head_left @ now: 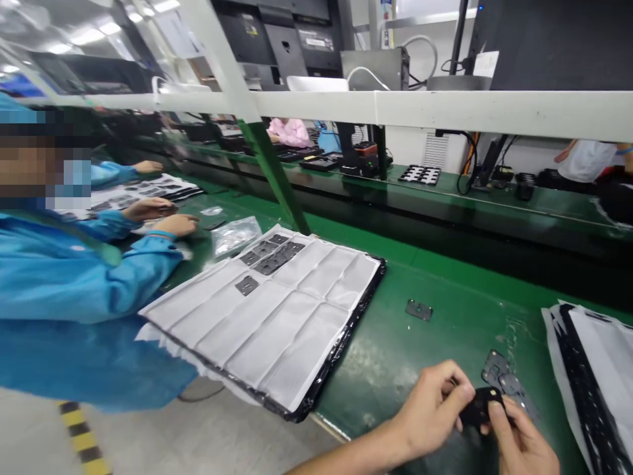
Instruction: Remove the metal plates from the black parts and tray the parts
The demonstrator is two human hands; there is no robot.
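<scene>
Both of my hands pinch one small black plate (pixel 479 408) above the green bench at the lower right. My left hand (pixel 435 409) grips its left edge between thumb and fingers. On its right side my right hand (pixel 524 435) holds it, thumb on top. Just behind the held plate lie a dark plate with cutouts (pixel 494 367) and another one (pixel 515 389), partly overlapping. A single dark plate (pixel 419 310) rests farther up the bench. To the left is a tray lined with white sheet (pixel 316 310), with several dark plates (pixel 277 254) near its far corner.
A second lined stack (pixel 601 376) stands at the right edge. At left, a co-worker in a blue smock (pixel 133 270) handles small parts beside a clear plastic bag (pixel 236 236). A green-and-white post (pixel 271 171) and a white shelf beam (pixel 445 109) cross behind the bench.
</scene>
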